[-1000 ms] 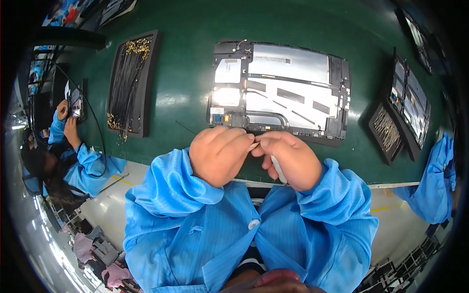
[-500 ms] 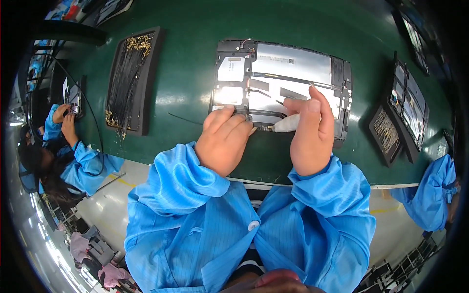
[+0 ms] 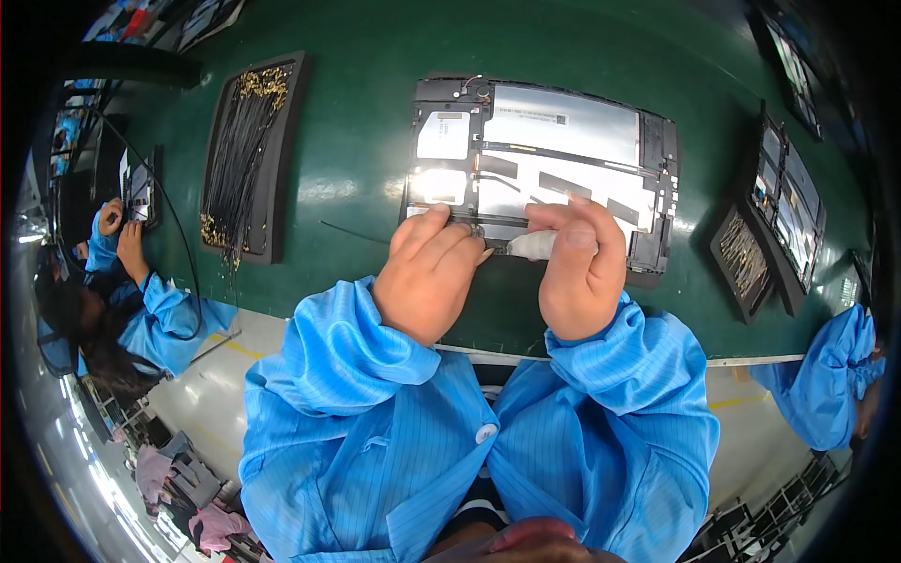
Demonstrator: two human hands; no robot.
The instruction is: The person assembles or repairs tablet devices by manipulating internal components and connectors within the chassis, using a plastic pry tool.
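An opened tablet point(image 3: 563, 141) lies on the green table in front of me, showing silver panels, black strips and a black frame. My left hand point(image 3: 432, 272) is closed at its near left edge, fingers pressed together over a thin black cable point(image 3: 352, 231). The cable's free end sticks out to the left over the table. My right hand point(image 3: 584, 267) is curled at the same near edge, with a white cover point(image 3: 533, 246) on one finger. That covered fingertip touches the edge close to my left fingers. Whatever my right fingers may hold is hidden.
A dark tray point(image 3: 293, 159) of black cables with gold ends stands to the left. On the right, another opened tablet point(image 3: 788, 202) leans by a second cable tray point(image 3: 741, 249). Co-workers in blue sleeves point(image 3: 160, 319) sit at either side; the left one handles a device point(image 3: 141, 188).
My right hand has slid left along the tablet's near edge, closer to my left hand, and its thumb has tipped lower. My left hand has barely moved.
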